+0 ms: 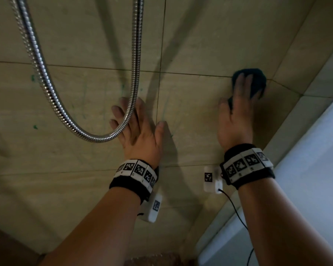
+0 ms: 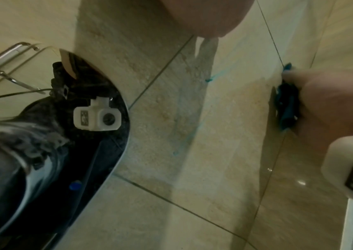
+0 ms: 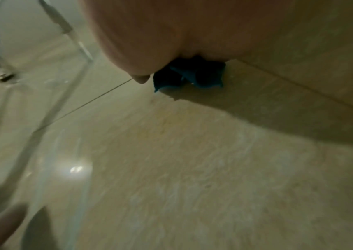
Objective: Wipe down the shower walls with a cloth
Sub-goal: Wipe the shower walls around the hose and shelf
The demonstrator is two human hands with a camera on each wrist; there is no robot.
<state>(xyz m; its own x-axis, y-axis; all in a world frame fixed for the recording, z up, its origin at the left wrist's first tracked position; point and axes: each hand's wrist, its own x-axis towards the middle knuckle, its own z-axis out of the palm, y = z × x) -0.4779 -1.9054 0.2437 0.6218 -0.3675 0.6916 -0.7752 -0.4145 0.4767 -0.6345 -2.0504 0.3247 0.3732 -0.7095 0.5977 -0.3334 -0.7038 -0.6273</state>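
Note:
My right hand [image 1: 236, 112] presses a dark teal cloth [image 1: 258, 77] against the beige tiled shower wall [image 1: 190, 45], close to the right corner. Its fingers lie stretched over the bunched cloth, and part of the cloth shows between thumb and forefinger. The left wrist view shows the cloth [image 2: 287, 104] squeezed between the right hand [image 2: 331, 94] and the tile. In the right wrist view the cloth [image 3: 188, 76] pokes out under the palm [image 3: 171, 33]. My left hand [image 1: 135, 127] rests flat on the wall with straight, spread fingers, to the left of the cloth and holding nothing.
A metal shower hose [image 1: 46, 87] hangs in a loop in front of my left fingers. Small green marks [image 1: 34, 127] dot the tiles, with a teal streak [image 2: 208, 79] near my left hand. A pale panel [image 1: 306, 179] adjoins on the right. A shiny dark fixture [image 2: 43, 152] and a wire rack [image 2: 11, 55] sit lower left.

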